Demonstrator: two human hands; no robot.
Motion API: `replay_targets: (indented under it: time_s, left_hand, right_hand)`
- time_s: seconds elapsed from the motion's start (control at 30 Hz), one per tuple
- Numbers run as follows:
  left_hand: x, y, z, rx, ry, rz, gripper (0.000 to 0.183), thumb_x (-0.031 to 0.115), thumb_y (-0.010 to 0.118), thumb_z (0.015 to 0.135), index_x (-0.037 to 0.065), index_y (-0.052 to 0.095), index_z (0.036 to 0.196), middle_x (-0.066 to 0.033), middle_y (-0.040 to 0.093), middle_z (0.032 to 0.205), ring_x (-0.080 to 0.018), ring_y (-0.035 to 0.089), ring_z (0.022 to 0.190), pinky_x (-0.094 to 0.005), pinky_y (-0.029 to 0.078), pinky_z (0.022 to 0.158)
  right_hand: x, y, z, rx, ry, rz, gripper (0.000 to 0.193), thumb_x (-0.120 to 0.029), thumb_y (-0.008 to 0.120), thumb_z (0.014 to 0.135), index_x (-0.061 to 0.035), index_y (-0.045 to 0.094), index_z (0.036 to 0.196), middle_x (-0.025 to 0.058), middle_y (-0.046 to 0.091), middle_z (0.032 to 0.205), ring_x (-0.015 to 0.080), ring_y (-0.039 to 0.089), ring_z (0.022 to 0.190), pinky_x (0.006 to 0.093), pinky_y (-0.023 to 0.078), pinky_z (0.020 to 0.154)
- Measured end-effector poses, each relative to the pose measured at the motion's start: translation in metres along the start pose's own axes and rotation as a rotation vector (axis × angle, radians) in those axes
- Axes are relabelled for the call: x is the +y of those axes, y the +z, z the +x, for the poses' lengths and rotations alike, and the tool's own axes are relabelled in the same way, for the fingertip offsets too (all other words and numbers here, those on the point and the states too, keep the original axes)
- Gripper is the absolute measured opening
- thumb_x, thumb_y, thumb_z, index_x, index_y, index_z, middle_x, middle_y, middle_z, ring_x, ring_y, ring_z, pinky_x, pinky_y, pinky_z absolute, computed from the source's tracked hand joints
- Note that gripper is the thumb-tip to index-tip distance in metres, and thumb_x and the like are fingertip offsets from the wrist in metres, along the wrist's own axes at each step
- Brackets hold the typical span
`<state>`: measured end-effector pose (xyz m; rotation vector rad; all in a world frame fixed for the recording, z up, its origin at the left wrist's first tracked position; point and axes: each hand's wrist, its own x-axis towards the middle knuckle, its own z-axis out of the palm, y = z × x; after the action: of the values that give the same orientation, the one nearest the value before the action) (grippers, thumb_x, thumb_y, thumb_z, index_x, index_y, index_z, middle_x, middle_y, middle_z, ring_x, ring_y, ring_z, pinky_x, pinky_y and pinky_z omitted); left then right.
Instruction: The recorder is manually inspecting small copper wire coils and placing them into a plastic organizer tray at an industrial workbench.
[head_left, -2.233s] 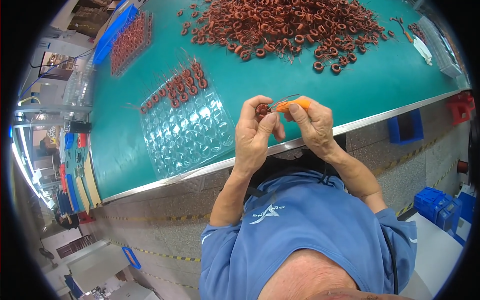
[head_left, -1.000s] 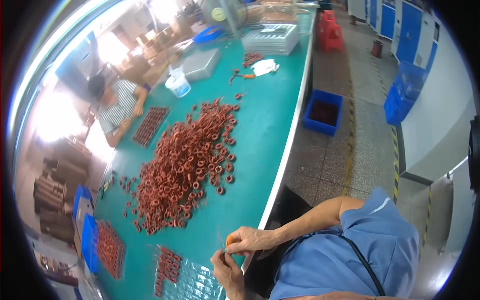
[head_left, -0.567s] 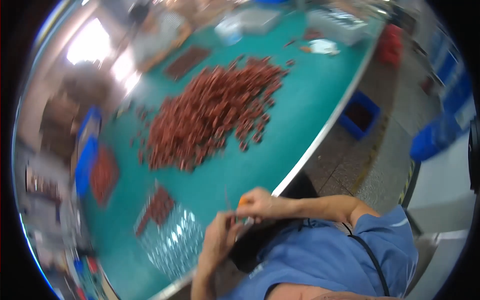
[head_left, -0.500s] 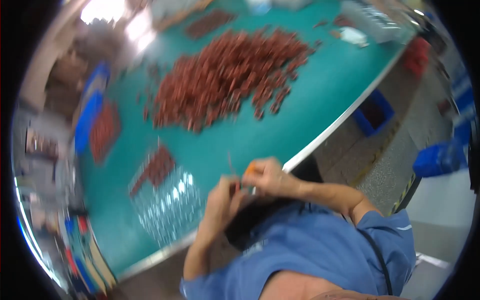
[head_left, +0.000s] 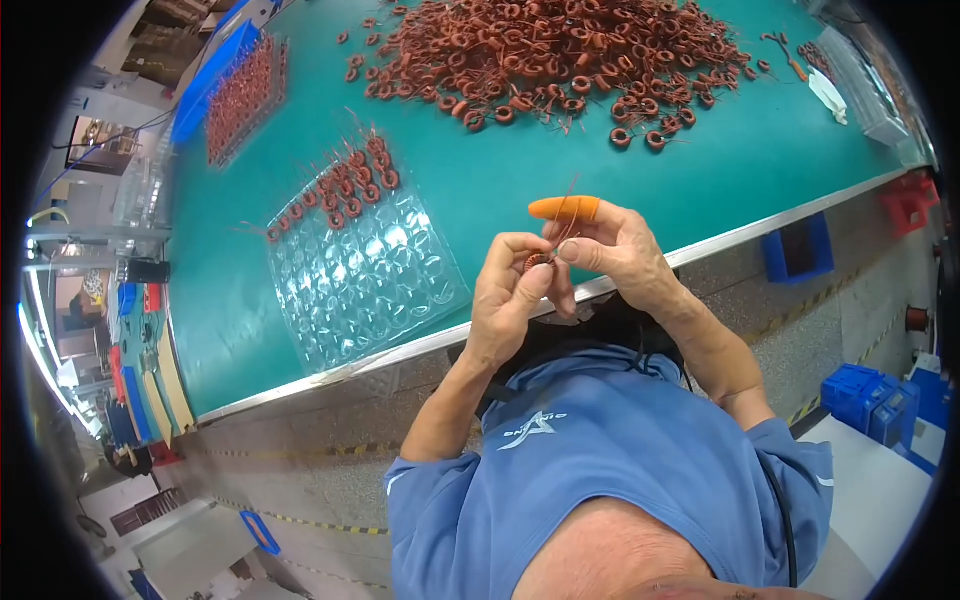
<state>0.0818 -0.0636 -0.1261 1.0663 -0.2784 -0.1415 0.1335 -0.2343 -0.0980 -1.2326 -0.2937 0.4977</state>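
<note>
Between the thumb and fingers of my left hand [head_left: 503,295] sits a small copper-wound toroidal coil [head_left: 537,262], partly covered by the fingertips. My right hand [head_left: 635,262], an orange finger cot [head_left: 566,208] on its index finger, is closed on the coil's thin wire leads [head_left: 568,232], which stick up past the cot. Both hands meet just over the table's near edge. To their left lies a clear plastic blister tray [head_left: 375,290], its far rows filled with upright coils [head_left: 352,183] and its nearer pockets bare.
A large heap of coils [head_left: 560,60] covers the far middle of the green table [head_left: 240,330]. A filled tray [head_left: 240,100] stands beside a blue bin [head_left: 212,80] at far left. Far right are stacked clear trays [head_left: 862,85] and orange-handled pliers [head_left: 790,62]. A blue crate [head_left: 798,250] sits below the edge.
The view has swung and steadied, so the table and heap sit higher in the picture. My hands have come closer together around the coil, with the right fingers now at its leads.
</note>
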Motion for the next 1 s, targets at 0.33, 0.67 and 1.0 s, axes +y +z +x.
replay_targets:
  time_s: [0.33, 0.67, 1.0]
  left_hand:
    - [-0.006, 0.0, 0.0, 0.317, 0.037, -0.024, 0.012, 0.015, 0.048, 0.1, 0.003, 0.047, 0.102, -0.0054, 0.054, 0.071, -0.0124, 0.057, 0.059, -0.0236, 0.046, 0.051]
    - [0.0, -0.005, -0.008, 0.321, 0.06, 0.019, 0.011, 0.015, 0.049, 0.1, 0.004, 0.047, 0.101, -0.0057, 0.055, 0.073, -0.0125, 0.056, 0.06, -0.0237, 0.046, 0.053]
    - [0.03, -0.042, -0.022, 0.451, 0.194, 0.451, 0.008, 0.008, 0.057, 0.094, 0.001, 0.06, 0.091, -0.0059, 0.062, 0.083, -0.0125, 0.06, 0.075, -0.0261, 0.05, 0.068]
  right_hand:
    - [0.024, 0.025, 0.015, 0.081, -0.042, 0.071, 0.039, -0.016, 0.07, 0.087, 0.0031, 0.057, 0.119, 0.0069, 0.063, 0.089, 0.0111, 0.061, 0.077, 0.0248, 0.051, 0.069]
    - [0.021, 0.032, 0.018, 0.211, -0.596, -0.642, 0.024, -0.005, 0.074, 0.079, -0.0016, 0.066, 0.101, 0.0063, 0.061, 0.084, 0.0119, 0.06, 0.064, 0.0234, 0.047, 0.055]
    - [0.006, 0.021, 0.027, 0.181, -0.568, -0.74, 0.016, -0.004, 0.068, 0.084, -0.0034, 0.066, 0.1, 0.0049, 0.062, 0.084, 0.0128, 0.059, 0.073, 0.0244, 0.048, 0.061]
